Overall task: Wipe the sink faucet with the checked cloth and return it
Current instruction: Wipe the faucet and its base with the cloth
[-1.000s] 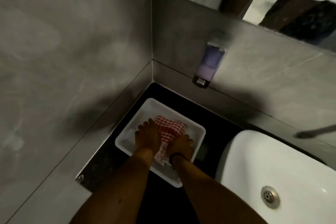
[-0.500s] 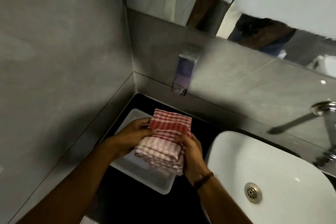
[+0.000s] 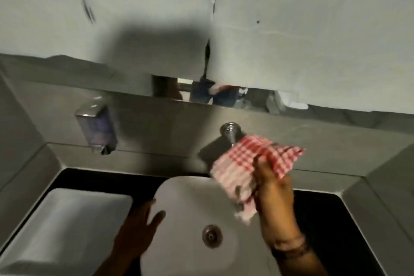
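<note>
Red-and-white checked cloth [image 3: 251, 168] is up at centre right of the frame, bunched in my right hand [image 3: 274, 188], fingers clamped on it, draped over what looks like the chrome wall faucet [image 3: 230, 133], though blur hides the contact. My left hand [image 3: 141, 228] rests on the left rim of the white oval sink basin [image 3: 190, 197], fingers spread. White rectangular tray [image 3: 65, 226] sits lower left.
</note>
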Motion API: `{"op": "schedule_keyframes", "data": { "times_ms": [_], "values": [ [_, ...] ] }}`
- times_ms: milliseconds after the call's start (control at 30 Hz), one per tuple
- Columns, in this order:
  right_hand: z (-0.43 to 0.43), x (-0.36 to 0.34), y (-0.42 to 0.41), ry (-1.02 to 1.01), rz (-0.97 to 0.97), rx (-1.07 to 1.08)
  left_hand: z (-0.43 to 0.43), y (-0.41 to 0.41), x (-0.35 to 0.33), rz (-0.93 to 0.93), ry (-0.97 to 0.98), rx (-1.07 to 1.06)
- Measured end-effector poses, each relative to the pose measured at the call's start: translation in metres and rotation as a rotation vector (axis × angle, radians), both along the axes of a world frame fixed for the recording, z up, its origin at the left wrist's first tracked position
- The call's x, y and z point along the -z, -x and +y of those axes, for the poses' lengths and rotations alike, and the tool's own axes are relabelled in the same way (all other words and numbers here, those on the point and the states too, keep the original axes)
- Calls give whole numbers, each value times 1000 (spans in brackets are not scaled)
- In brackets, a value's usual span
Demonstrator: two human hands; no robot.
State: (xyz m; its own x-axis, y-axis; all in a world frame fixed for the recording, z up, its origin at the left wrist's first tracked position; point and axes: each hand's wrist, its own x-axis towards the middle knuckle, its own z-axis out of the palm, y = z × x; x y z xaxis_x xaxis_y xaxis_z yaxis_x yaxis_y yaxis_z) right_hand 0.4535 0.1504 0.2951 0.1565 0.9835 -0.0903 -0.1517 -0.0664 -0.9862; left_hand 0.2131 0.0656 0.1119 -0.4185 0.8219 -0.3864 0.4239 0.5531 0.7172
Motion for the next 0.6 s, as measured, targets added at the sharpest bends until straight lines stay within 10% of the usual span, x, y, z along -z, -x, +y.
{"op": "schedule_keyframes", "data": {
  "times_ms": [200,367,600],
  "values": [
    [109,-3,17,-78,-587,44,-2,-32,70,384,-73,-4],
    [117,26,82,-76,-1101,-169,17,-28,92,259,-16,-104],
    [161,22,65,270,-1001,-310,23,-24,84,106,-133,-104]
  ]
}}
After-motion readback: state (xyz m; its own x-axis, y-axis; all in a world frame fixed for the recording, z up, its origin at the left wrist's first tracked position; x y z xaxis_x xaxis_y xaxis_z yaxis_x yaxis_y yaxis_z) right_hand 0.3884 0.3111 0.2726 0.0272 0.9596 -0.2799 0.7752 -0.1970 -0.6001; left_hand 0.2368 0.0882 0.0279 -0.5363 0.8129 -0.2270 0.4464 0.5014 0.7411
